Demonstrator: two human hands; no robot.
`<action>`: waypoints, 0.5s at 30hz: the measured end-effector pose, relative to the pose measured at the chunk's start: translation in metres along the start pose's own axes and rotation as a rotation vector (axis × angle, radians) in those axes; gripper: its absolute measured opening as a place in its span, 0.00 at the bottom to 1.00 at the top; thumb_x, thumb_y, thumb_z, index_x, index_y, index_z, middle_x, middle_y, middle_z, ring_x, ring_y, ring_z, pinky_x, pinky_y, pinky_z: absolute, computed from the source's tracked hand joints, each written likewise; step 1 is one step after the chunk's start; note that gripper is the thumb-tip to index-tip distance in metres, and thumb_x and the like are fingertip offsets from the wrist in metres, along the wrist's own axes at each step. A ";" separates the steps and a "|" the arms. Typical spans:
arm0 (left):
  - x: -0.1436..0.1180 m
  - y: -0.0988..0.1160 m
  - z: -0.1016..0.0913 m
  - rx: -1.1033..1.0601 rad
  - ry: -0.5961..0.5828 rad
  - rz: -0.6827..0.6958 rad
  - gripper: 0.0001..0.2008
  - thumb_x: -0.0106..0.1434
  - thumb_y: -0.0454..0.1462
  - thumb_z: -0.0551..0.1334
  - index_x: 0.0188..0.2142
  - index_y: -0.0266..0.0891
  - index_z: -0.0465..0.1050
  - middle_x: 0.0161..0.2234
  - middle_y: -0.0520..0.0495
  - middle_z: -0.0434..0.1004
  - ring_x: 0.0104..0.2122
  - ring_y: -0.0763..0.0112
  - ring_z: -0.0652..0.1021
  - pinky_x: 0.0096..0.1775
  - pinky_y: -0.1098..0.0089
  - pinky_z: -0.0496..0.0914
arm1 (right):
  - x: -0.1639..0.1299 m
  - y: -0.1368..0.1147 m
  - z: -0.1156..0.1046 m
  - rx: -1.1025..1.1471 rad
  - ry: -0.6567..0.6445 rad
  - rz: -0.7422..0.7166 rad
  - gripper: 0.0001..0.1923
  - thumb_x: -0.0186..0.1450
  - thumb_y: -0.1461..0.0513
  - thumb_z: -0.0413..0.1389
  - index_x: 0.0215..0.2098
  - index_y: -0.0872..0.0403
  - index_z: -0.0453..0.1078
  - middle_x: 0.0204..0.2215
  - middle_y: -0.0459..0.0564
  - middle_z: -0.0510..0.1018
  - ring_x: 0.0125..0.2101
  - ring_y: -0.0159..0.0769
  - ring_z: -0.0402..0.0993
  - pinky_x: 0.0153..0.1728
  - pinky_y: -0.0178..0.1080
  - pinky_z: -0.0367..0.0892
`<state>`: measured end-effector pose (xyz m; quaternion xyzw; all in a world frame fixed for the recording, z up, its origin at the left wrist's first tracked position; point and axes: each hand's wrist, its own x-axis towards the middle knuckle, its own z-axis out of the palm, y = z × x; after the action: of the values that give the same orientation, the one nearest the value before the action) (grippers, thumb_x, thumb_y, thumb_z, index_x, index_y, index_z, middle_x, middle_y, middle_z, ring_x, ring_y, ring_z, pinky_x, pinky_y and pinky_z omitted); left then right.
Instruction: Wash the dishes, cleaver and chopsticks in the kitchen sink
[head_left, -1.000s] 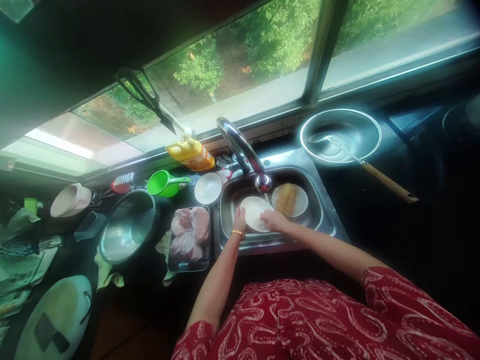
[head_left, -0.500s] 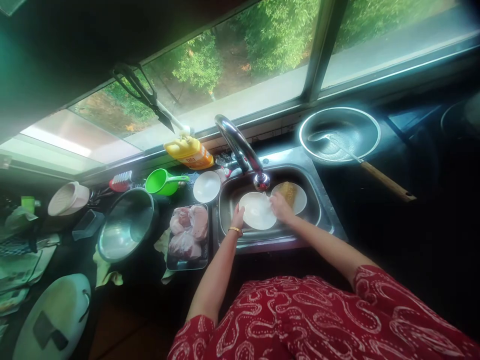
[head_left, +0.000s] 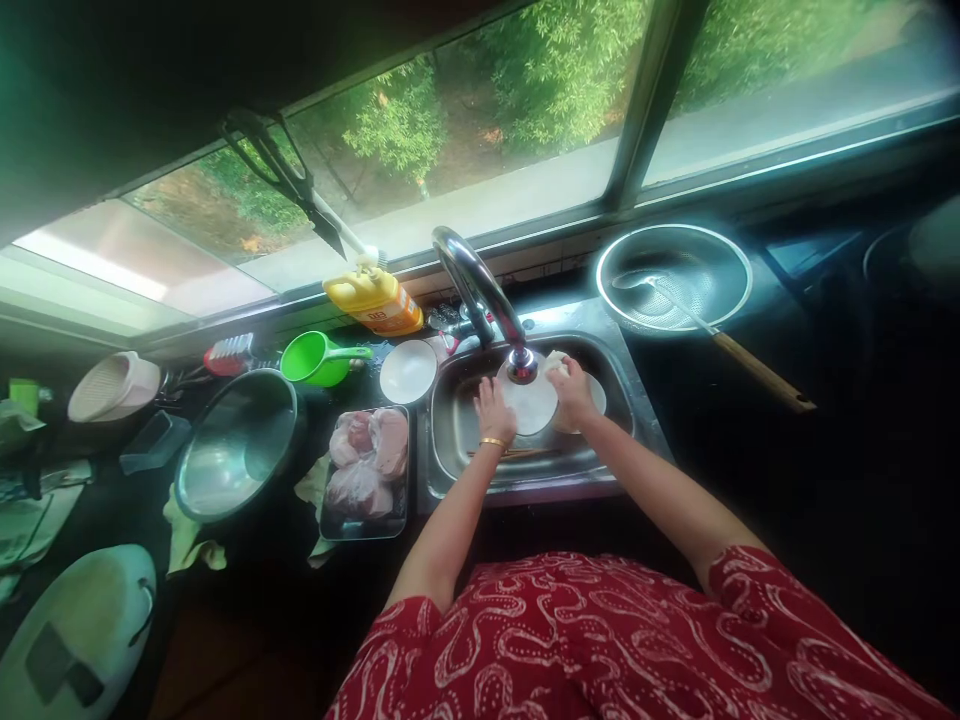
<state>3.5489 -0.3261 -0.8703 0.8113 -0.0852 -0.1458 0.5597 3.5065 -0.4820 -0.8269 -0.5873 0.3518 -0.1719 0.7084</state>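
A white plate (head_left: 534, 408) is tilted up in the steel sink (head_left: 448, 440), beneath the tap (head_left: 522, 362). My left hand (head_left: 495, 412), with a gold bangle at the wrist, holds it at its left edge, fingers fairly straight. At the plate's upper right rim, my right hand (head_left: 574, 392) is closed on a crumpled whitish cloth (head_left: 556, 362) pressed to the plate. A second white plate (head_left: 599, 396) lies behind my right hand, partly hidden. Thin brown sticks, perhaps chopsticks (head_left: 517, 453), lie low in the sink.
Left of the sink are a tray of bagged meat (head_left: 367, 462), a small white plate (head_left: 409, 372), a green dipper (head_left: 315, 358) and a steel bowl (head_left: 238, 445). A yellow jug (head_left: 375, 302) stands by the window. To the right sits a strainer basin (head_left: 675, 278) with a wooden-handled ladle (head_left: 761, 372).
The plate has turned and shifted slightly right and up. My left hand moved right and up along its edge. My right hand moved to the upper right rim, and the whitish cloth now shows.
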 end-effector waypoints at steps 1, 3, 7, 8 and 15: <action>-0.005 0.005 0.006 0.061 -0.070 0.049 0.26 0.52 0.29 0.64 0.52 0.39 0.70 0.61 0.39 0.61 0.66 0.56 0.49 0.64 0.53 0.34 | 0.004 -0.006 0.001 -0.013 0.034 0.031 0.22 0.51 0.60 0.54 0.45 0.55 0.65 0.34 0.48 0.74 0.32 0.35 0.69 0.33 0.35 0.67; -0.016 0.014 0.017 0.049 -0.238 0.101 0.18 0.55 0.31 0.63 0.47 0.43 0.74 0.58 0.43 0.66 0.65 0.56 0.53 0.64 0.53 0.31 | 0.013 -0.015 0.002 -0.029 0.068 0.056 0.23 0.53 0.59 0.53 0.47 0.56 0.64 0.35 0.49 0.74 0.33 0.36 0.69 0.34 0.36 0.68; -0.014 0.033 0.033 -0.251 -0.272 0.085 0.17 0.58 0.35 0.63 0.48 0.43 0.74 0.56 0.45 0.69 0.62 0.59 0.61 0.64 0.60 0.47 | 0.008 -0.009 0.006 -0.091 -0.070 -0.117 0.22 0.59 0.55 0.52 0.50 0.55 0.62 0.42 0.53 0.74 0.41 0.38 0.70 0.45 0.39 0.67; -0.010 0.037 0.035 -0.309 -0.219 0.048 0.16 0.60 0.36 0.61 0.48 0.41 0.73 0.55 0.44 0.70 0.61 0.59 0.64 0.63 0.60 0.51 | -0.001 -0.001 0.007 -0.117 -0.119 -0.178 0.21 0.61 0.55 0.50 0.50 0.54 0.62 0.44 0.54 0.73 0.44 0.39 0.70 0.49 0.41 0.65; -0.001 0.042 0.026 -0.656 -0.091 -0.260 0.16 0.63 0.42 0.55 0.45 0.34 0.71 0.45 0.41 0.77 0.48 0.61 0.75 0.52 0.61 0.68 | -0.062 0.046 0.011 -0.504 -0.295 -0.556 0.20 0.65 0.57 0.47 0.53 0.54 0.66 0.63 0.55 0.56 0.65 0.46 0.45 0.63 0.52 0.43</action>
<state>3.5407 -0.3637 -0.8399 0.5850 0.0454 -0.2712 0.7630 3.4634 -0.4221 -0.8522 -0.8339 0.1052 -0.1790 0.5114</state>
